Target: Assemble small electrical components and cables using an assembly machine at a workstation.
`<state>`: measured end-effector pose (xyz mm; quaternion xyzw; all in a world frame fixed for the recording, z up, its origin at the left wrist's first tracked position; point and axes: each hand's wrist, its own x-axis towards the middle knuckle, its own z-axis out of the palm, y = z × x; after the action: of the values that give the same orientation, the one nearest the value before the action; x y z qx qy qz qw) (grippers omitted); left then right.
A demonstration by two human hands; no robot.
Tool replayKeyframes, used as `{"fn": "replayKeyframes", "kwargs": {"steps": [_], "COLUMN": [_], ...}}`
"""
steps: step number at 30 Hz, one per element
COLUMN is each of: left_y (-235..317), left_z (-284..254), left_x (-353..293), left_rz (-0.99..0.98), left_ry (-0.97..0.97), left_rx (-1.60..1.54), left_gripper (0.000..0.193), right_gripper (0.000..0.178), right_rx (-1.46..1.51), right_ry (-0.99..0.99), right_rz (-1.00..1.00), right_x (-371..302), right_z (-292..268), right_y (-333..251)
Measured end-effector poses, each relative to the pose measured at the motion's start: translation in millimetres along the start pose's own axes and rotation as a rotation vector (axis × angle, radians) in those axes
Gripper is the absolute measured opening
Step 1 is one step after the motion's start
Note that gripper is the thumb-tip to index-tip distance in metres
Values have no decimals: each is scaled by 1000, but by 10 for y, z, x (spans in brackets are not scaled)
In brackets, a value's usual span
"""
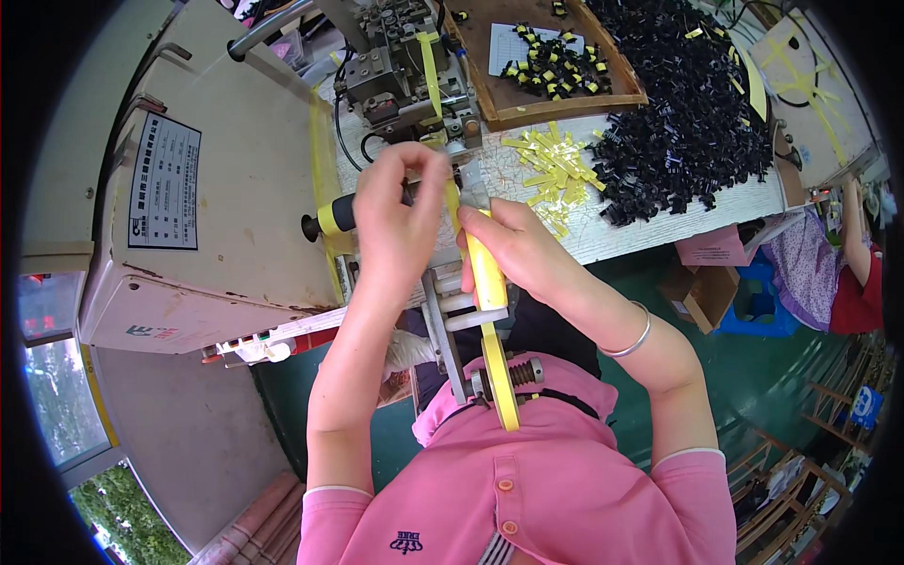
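My left hand [403,202] is bent in a pinch at the front of a metal machine [405,75]. Whatever lies between its fingertips is too small or hidden to make out. My right hand [516,247] has its thumb and fingers closed on a yellow tape [487,273]. This tape comes up from a yellow reel [501,381] near my waist and passes a white roller [477,318]. Beyond my hands it runs toward the machine. A black knob with a yellow band [330,218] juts out beside my left wrist.
Loose yellow strips [557,169] lie on the white table [650,235], beside a big heap of black parts [673,113]. Behind them a wooden tray [556,111] holds black-and-yellow pieces. A beige cabinet [235,217] stands left. Another person's arm [855,231] shows far right.
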<state>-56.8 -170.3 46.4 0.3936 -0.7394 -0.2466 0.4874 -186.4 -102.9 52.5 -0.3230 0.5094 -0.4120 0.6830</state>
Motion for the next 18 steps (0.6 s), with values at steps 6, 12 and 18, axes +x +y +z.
{"fn": "replayKeyframes", "kwargs": {"steps": [6,12,18], "left_y": [62,37,30], "left_z": [-139,-137,-119], "left_x": [93,62,39], "left_rz": [-29,-40,-23], "left_ry": [-301,-261,-239], "left_rx": [229,195,192], "left_gripper": [13,11,11], "right_gripper": [38,38,38], "right_rx": [-7,56,165], "right_ry": [-39,-21,52], "right_rz": [50,73,52], "right_x": [-13,-20,35], "right_z": [-4,67,155], "right_y": [-55,-59,-8]}}
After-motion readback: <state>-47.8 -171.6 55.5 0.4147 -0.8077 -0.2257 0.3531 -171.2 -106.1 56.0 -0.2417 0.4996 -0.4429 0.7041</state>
